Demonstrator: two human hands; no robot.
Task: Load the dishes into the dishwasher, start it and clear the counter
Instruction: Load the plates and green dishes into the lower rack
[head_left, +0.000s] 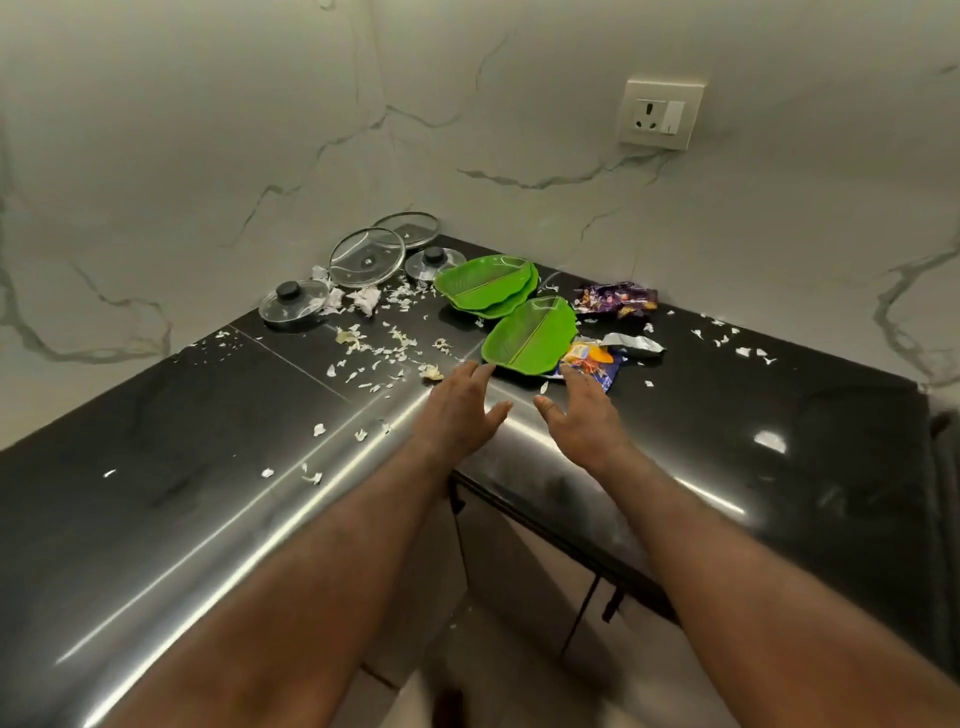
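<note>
Beside green plate (530, 335), wrapper (589, 359), print unreadable

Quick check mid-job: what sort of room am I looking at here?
Most likely a home kitchen: a glossy black stone counter set in a corner carries round glass pot lids and green leaf-shaped plastic plates.

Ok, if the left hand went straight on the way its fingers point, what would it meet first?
The near green plate. The left hand is open and flat, aimed at the plate's near rim and reaching right up to it. Whether it touches the rim yet is unclear from this single view.
</note>
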